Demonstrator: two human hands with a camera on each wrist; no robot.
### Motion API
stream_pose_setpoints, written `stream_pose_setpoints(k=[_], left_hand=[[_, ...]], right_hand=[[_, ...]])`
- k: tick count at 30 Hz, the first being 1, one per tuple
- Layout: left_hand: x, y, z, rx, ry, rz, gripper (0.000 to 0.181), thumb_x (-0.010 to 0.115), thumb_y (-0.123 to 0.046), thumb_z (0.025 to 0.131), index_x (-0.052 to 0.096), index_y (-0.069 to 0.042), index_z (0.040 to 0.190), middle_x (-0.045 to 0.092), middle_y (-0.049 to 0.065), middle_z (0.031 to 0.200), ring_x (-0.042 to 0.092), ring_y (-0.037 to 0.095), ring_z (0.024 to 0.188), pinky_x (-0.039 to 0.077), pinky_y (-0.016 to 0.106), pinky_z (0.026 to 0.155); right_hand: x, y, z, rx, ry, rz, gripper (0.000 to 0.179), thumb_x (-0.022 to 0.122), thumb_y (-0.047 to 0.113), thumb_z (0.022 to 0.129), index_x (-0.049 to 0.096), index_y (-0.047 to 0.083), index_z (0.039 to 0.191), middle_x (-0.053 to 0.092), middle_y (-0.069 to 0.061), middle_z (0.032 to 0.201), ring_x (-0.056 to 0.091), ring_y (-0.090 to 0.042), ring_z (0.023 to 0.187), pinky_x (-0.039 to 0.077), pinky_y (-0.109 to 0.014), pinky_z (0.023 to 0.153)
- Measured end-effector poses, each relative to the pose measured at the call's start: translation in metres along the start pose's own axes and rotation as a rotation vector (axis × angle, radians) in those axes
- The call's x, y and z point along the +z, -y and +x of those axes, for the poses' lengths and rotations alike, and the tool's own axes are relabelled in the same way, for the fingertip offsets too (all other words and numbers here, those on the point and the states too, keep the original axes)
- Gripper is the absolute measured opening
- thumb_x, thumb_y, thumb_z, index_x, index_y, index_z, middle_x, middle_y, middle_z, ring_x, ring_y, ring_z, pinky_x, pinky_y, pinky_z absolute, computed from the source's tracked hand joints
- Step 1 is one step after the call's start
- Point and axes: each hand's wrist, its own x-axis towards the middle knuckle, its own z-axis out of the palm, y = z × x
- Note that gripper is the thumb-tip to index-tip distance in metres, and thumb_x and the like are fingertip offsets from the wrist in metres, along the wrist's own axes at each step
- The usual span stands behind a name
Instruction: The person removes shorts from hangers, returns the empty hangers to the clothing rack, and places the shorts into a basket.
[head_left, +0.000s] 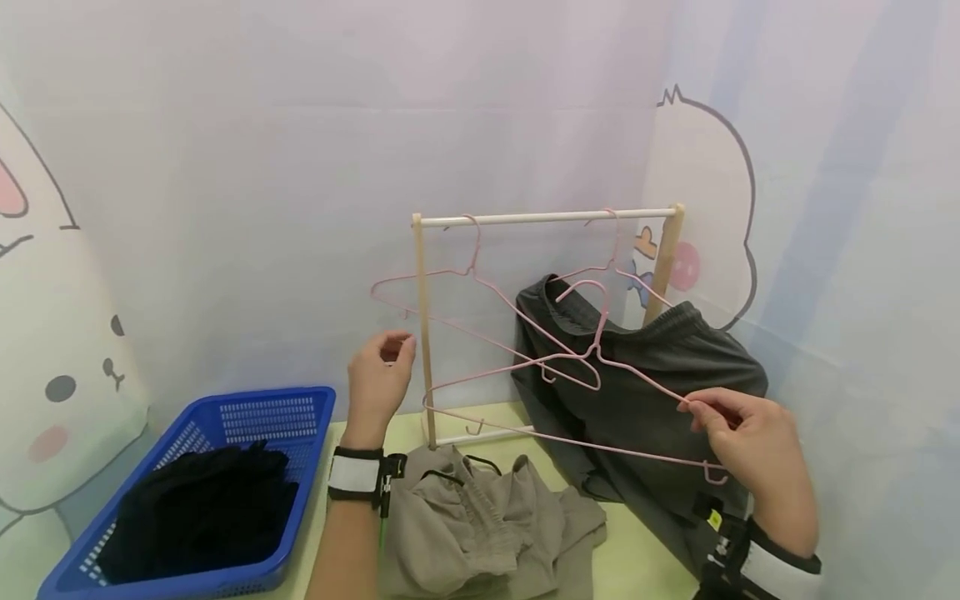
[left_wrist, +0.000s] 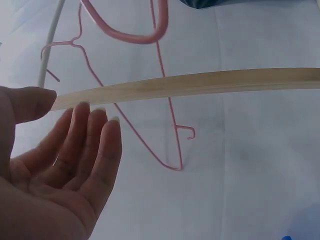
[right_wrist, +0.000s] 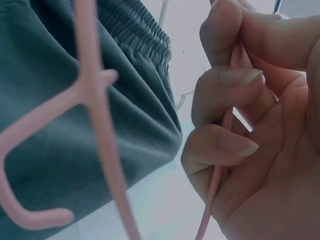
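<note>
My right hand (head_left: pixel 765 454) grips one arm of a pink hanger (head_left: pixel 601 333), which has no garment on it. Fingers curl round the thin hanger wire (right_wrist: pixel 215 182) in the right wrist view. The held hanger spans the front of a small rack, its hook pointing up. Beside the rack's left wooden post (head_left: pixel 424 325), my left hand (head_left: pixel 378 375) is raised with fingers loosely bent and nothing held. Whether it touches the post (left_wrist: pixel 200 81) I cannot tell. Dark grey trousers (head_left: pixel 645 400) hang from a second hanger (head_left: pixel 617 250) at the rack's right.
Another bare pink hanger (head_left: pixel 476 242) hangs on the white rail (head_left: pixel 532 218). Crumpled khaki-grey trousers (head_left: pixel 480 525) lie on the pale yellow table (head_left: pixel 637 533). To the left stands a blue basket (head_left: pixel 315 450) holding black cloth (head_left: pixel 210 508). Printed curtains (head_left: pixel 300 208) surround the table.
</note>
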Motion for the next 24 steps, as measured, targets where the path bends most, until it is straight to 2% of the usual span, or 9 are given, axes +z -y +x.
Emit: stream_pose_setpoints(k=[5,9,13,16,19,24], left_hand=[[0.017,0.013,0.014,-0.073,-0.036,-0.054,0.048,0.07,-0.021,0.1,0.058,-0.005,0.144,0.067,0.021,0.128,0.065,0.036,0.118,0.055,0.049,0.098],[0.029,0.021,0.02,-0.084,-0.004,-0.082,0.065,0.069,-0.023,0.101,0.041,-0.007,0.158,0.052,0.024,0.148,0.053,0.043,0.135,0.049,0.055,0.106],[0.039,0.032,0.026,-0.078,0.062,-0.121,0.068,0.063,-0.024,0.105,0.03,-0.01,0.164,0.044,0.025,0.156,0.045,0.044,0.142,0.048,0.058,0.107],[0.045,0.038,0.029,-0.071,0.107,-0.149,0.062,0.058,-0.022,0.108,0.032,-0.011,0.163,0.048,0.024,0.153,0.047,0.042,0.141,0.051,0.057,0.103],[0.051,0.043,0.031,-0.057,0.115,-0.168,0.053,0.054,-0.018,0.109,0.039,-0.009,0.16,0.056,0.024,0.144,0.055,0.04,0.134,0.054,0.056,0.097],[0.062,0.049,0.029,-0.068,0.101,-0.181,0.044,0.053,-0.013,0.109,0.05,-0.007,0.153,0.064,0.022,0.131,0.062,0.037,0.12,0.056,0.052,0.088]], right_hand=[[-0.003,-0.004,-0.002,0.037,0.043,-0.007,0.016,0.066,0.014,0.101,0.082,0.015,0.095,0.071,0.004,0.072,0.056,-0.004,0.06,0.038,-0.028,0.047],[-0.007,-0.008,-0.004,0.04,0.054,-0.013,0.014,0.068,0.013,0.1,0.082,0.014,0.095,0.071,0.004,0.072,0.056,-0.003,0.06,0.038,-0.028,0.049],[-0.01,-0.008,-0.005,0.053,0.027,-0.017,0.013,0.069,0.015,0.101,0.081,0.014,0.096,0.07,0.004,0.072,0.054,-0.005,0.06,0.038,-0.027,0.05],[-0.012,-0.005,-0.005,0.055,-0.049,-0.016,0.012,0.07,0.017,0.1,0.081,0.014,0.096,0.068,0.004,0.072,0.049,-0.009,0.055,0.035,-0.027,0.047],[-0.013,0.0,-0.005,0.04,-0.18,-0.005,0.009,0.072,0.013,0.098,0.081,0.014,0.094,0.066,0.007,0.07,0.044,-0.008,0.05,0.031,-0.025,0.044],[-0.017,0.011,-0.008,0.009,-0.404,-0.012,0.013,0.072,0.004,0.094,0.083,0.011,0.093,0.06,0.026,0.067,0.042,0.002,0.048,0.029,-0.017,0.044]])
